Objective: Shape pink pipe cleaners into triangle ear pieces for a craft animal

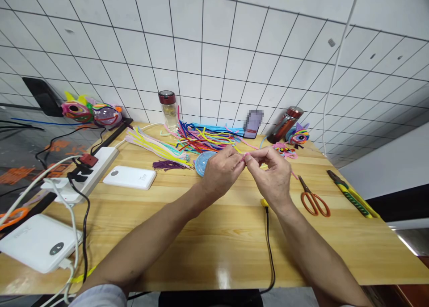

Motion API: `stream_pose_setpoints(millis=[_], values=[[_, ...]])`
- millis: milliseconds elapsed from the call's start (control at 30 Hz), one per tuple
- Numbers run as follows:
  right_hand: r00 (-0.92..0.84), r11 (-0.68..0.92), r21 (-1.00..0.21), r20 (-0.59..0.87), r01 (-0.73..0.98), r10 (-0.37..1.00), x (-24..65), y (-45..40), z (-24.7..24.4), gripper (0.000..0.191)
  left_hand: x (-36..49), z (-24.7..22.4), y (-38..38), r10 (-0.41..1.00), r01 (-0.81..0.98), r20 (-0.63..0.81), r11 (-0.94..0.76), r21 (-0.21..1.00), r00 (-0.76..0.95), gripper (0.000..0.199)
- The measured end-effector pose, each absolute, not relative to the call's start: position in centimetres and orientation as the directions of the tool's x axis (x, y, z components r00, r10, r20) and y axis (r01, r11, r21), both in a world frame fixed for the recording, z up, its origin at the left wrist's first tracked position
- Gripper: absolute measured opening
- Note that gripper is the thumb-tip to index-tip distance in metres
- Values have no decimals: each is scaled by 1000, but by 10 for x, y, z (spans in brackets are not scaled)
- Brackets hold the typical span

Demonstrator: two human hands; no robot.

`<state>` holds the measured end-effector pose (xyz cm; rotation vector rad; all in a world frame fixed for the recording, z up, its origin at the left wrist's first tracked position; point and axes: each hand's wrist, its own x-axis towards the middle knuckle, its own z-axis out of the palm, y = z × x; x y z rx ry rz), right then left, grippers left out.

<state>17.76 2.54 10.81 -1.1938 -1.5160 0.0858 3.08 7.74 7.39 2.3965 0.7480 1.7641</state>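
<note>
1. Pink piece (247, 156), centre of dial; held above the wooden table (214, 244), mostly hidden by fingertips, exact form unclear.
2. L hand (223, 168), at 8–9 o'clock: thumb & fingertips pinching the pink piece.
3. R hand (271, 175), at 4 o'clock: thumb & index finger pinching same pc. from the opp. side.
4. Blue disc (200, 165), 9 o'clock, partly behind L hand.
5. Heap of fuzzy multicol. stems (208, 137), 10 o'clock; pastel bundle (156, 145) betw. 9 & 10.
6. Phone (253, 126), approx. 12 o'clock, upright nr. wall; dark red flask (285, 124), 2 o'clock, tilted.
7. Scissors (315, 204), 4 o'clock, w/ brown handles; yellow-green tool (353, 197) further out, betw. 3 & 4.
8. Yellow plug (264, 203) on black cable, 5 o'clock, just beside R wrist.
</note>
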Motion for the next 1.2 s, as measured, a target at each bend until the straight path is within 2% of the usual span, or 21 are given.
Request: stream_pose_setpoints(millis=[100,200,267,333,400,467,567,967,1200], values=[[155,474,-613,699,632,699,178,26,109,10,32,74,78,439,307,873,-878,367,213,32],[136,467,-634,670,617,730,181,27,110,8,31,78,78,560,235,809,-822,518,177,32],[134,477,-658,656,582,743,183,28,110,13,28,85,79,709,155,693,-705,692,130,35],[134,491,-672,654,554,744,184,30,109,15,25,91,81,856,41,504,-512,858,116,40],[118,490,-668,650,561,751,184,31,108,16,21,95,84,930,-100,338,-327,940,142,44],[84,484,-641,649,595,756,182,32,106,15,19,97,88,958,-204,243,-209,956,155,47],[33,492,-584,666,646,746,179,32,103,13,18,98,90,968,-276,198,-151,949,151,49],[37,496,-544,698,676,715,179,29,108,10,18,100,87,964,-317,191,-125,940,186,55],[27,502,-521,712,690,702,181,30,110,11,19,100,86,956,-296,229,-168,940,186,55]])
